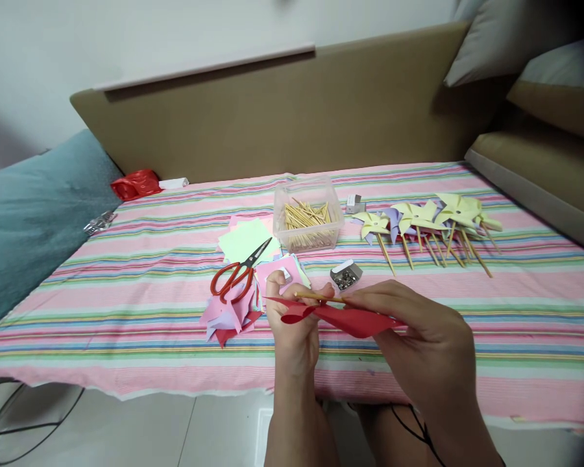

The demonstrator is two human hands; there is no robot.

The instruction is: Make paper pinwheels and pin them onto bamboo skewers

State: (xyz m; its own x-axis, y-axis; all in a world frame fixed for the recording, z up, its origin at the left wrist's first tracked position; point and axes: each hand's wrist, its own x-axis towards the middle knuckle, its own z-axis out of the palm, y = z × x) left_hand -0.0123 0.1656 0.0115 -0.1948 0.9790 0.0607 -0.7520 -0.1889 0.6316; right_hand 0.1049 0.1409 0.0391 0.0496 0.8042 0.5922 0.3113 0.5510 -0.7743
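Observation:
A red paper pinwheel (pixel 357 322) is between my two hands above the cloth's front part, seen nearly edge-on. Along its upper side lies a thin wooden stick (pixel 316 296). My left hand (pixel 294 331) has its fingers closed around the pinwheel's left part, near the middle. With its fingertips at the stick, my right hand (pixel 428 331) grips from the right, its thumb below the paper. Its grip partly hides the stick's right end. Just behind the hands is a small open box (pixel 345 275) of metal pins.
Behind stands a clear plastic box (pixel 309 240) of wooden sticks. Finished pinwheels (pixel 418 217) lie on the right, beside a small grey box (pixel 355 204). Red-handled scissors (pixel 238 274) rest on paper sheets (pixel 248 239), with cut paper pieces (pixel 228 316) in front. A striped cloth (pixel 141 292) lies underneath.

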